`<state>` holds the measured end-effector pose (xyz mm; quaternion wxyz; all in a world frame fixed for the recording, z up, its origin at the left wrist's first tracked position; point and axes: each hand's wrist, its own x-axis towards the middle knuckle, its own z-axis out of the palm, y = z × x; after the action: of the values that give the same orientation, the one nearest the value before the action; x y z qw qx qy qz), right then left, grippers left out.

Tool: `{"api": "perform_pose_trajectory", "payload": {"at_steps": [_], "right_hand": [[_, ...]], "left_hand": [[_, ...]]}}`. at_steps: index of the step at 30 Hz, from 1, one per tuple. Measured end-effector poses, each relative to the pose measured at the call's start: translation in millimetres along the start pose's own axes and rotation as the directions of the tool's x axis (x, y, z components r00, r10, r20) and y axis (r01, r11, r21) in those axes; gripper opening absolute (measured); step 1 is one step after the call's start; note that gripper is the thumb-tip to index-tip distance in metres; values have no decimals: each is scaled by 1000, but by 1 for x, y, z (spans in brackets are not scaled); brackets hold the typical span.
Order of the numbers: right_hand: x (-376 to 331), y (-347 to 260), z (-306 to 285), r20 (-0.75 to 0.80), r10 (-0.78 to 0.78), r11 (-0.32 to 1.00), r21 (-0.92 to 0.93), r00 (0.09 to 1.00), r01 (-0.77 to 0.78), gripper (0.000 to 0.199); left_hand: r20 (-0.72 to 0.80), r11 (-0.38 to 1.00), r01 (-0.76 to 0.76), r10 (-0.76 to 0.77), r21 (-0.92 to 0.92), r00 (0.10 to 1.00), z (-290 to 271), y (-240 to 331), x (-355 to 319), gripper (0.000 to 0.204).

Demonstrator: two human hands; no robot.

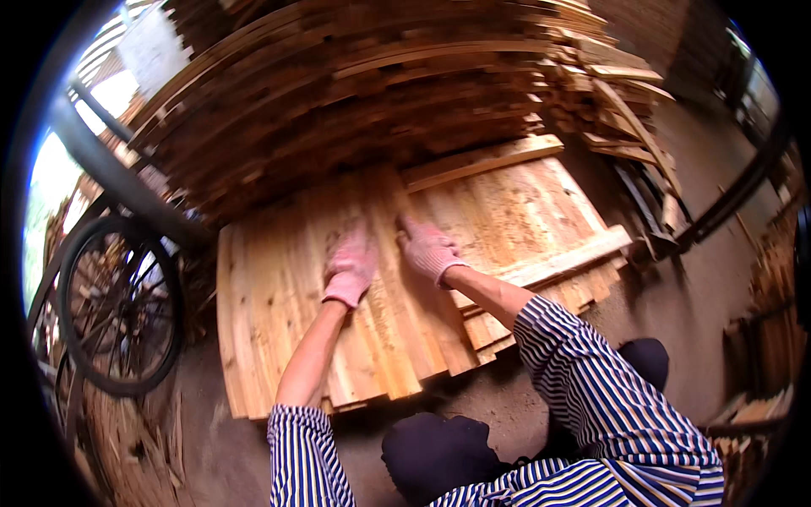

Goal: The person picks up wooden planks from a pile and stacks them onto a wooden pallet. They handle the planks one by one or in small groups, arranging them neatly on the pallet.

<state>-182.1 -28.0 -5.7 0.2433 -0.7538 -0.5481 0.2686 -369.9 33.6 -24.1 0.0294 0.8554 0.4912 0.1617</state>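
Both my hands wear pink knitted gloves and rest on a broad layer of pale wooden planks [274, 279] laid side by side. My left hand [351, 264] lies palm down on the planks left of the middle, its fingers stretched away from me and blurred at the tips. Just to its right, my right hand [429, 250] touches the wood beside a long plank [422, 308], fingers apart, the thumb side toward the left hand. Across the right part of the layer, one narrow strip [549, 264] lies near and another strip [486, 163] lies far.
A tall stack of boards [363, 93] rises behind the layer, blurred by motion. At left stands a spoked wheel [118, 304] below a thick grey post [127, 182]. Loose slats [634, 127] jut out at the back right. More wood pieces [760, 346] lie at the right rim.
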Motion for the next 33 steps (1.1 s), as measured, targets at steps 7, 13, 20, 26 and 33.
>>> {"api": "perform_pose_trajectory", "payload": {"at_steps": [7,13,20,26,33], "right_hand": [[5,42,-117,386,-45,974,222,921,-45,86],[28,295,-241,-542,229,973,161,808,-167,64],[98,431,-399,-718,387,914,217,578,-343,57],[193,516,-470,-230,762,-160,839,605,520,63],[199,594,-509,-188,788,-387,591,587,708,44]], "left_hand": [[-79,997,-77,75,-21,994,11,-50,-10,52],[7,993,-112,112,-40,994,3,-25,0,54],[69,998,23,-18,-60,997,-21,-11,-6,55],[82,1000,28,-27,-8,996,-24,12,9,55],[97,990,119,-126,74,987,-21,50,34,55]]}}
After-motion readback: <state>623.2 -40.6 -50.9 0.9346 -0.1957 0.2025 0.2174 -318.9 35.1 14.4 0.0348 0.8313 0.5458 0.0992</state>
